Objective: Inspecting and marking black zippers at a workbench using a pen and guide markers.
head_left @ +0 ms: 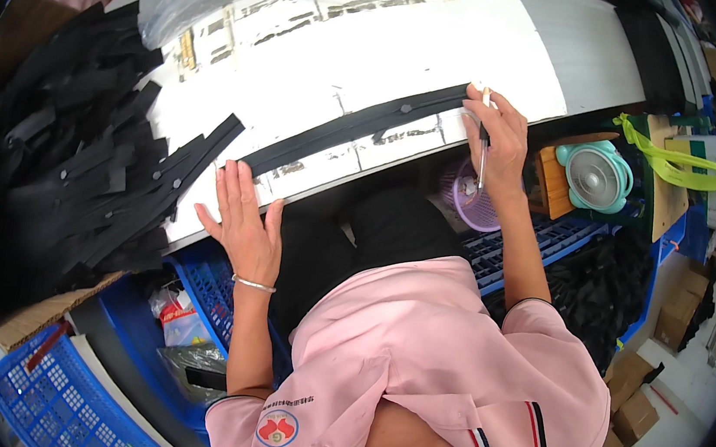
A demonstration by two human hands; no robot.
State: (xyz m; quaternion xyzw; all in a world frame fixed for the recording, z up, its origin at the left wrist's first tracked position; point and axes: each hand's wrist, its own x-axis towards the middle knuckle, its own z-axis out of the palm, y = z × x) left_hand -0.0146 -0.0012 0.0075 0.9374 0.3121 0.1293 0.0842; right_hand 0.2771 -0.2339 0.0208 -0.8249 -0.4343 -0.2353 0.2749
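Along the near edge of the white tabletop (446, 49), a black strip (346, 127) lies stretched between the left hand (246, 225), spread flat and grasping nothing, and the right hand (499, 142), its fingers curled around a pen (483, 154). Probably light, limp cloth, best pinched at both ends.
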